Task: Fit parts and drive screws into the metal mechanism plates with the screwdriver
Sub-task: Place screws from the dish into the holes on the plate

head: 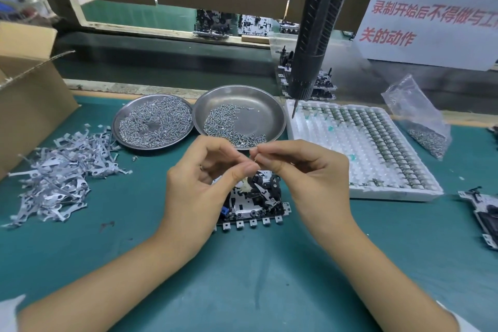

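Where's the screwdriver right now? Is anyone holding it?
No hand holds it. The screwdriver hangs tip down at the upper right of the head view, above the white tray's back-left corner, just right of the right-hand dish.

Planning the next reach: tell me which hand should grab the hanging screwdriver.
Right, probably. The screwdriver hangs on the right, beyond the right hand. The left hand would have to cross over the mechanism plate. Both hands pinch something tiny now.

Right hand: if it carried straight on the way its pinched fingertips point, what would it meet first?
The right hand points toward the left hand, whose fingertips sit almost touching it, so those probably come first; depth is unclear.
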Motion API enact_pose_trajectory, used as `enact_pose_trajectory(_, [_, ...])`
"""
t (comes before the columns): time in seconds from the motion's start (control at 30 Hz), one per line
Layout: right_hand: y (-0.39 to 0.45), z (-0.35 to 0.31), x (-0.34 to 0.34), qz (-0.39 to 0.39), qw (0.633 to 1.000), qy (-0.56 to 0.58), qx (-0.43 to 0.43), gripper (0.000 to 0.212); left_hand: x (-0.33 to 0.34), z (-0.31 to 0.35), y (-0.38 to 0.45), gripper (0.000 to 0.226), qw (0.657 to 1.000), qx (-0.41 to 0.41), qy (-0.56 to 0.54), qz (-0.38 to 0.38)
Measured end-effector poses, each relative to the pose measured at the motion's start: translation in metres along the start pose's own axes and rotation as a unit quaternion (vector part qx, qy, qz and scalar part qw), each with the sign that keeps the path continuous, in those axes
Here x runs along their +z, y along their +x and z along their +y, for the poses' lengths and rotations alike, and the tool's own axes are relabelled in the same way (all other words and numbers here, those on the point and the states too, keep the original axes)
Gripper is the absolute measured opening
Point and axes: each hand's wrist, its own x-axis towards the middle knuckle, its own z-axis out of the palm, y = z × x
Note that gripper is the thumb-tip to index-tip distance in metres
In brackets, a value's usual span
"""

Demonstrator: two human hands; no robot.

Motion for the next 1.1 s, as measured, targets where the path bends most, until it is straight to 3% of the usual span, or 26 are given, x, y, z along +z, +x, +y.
enact_pose_trajectory(0.2, [-0.002, 0.004, -0.002, -0.029, 0.996, -0.064, -0.058, 0.03, 0.001, 0.001, 0.0, 0.022, 1.0, -0.007, 0.014, 0.007])
enact_pose_trajectory(0.4, [-0.001, 0.004, -0.004, -0.078, 0.988, -0.122, -0.058, 0.021, -0.002, -0.004, 0.002, 0.021, 1.0, -0.026, 0.01, 0.008])
enact_pose_trajectory(0.57, [0.013, -0.012, -0.028, -0.019, 0.97, -0.224, -0.097, 0.023, -0.007, -0.01, 0.006, 0.015, 0.998, -0.024, 0.05, 0.023])
enact_pose_trajectory(0.67, [0.032, -0.023, -0.072, 0.049, 0.926, -0.368, -0.062, 0.022, -0.01, -0.014, 0.007, 0.011, 0.997, -0.046, 0.052, 0.038])
enact_pose_trajectory(0.73, [0.04, -0.024, -0.109, 0.06, 0.867, -0.495, 0.02, 0.023, -0.01, -0.017, 0.008, 0.011, 0.996, -0.061, 0.05, 0.046])
enact_pose_trajectory(0.8, [0.04, -0.022, -0.142, 0.035, 0.794, -0.599, 0.097, 0.029, -0.009, -0.018, 0.009, 0.011, 0.995, -0.071, 0.045, 0.052])
enact_pose_trajectory(0.87, [0.038, -0.022, -0.16, -0.016, 0.749, -0.646, 0.147, 0.038, -0.009, -0.019, 0.009, 0.013, 0.995, -0.077, 0.038, 0.054])
enact_pose_trajectory(0.97, [0.036, -0.019, -0.168, -0.066, 0.733, -0.657, 0.161, 0.044, -0.008, -0.021, 0.008, 0.014, 0.995, -0.079, 0.036, 0.053])
enact_pose_trajectory(1.1, [0.039, -0.015, -0.166, -0.075, 0.707, -0.694, 0.114, 0.04, -0.009, -0.022, 0.008, 0.014, 0.994, -0.086, 0.028, 0.054])
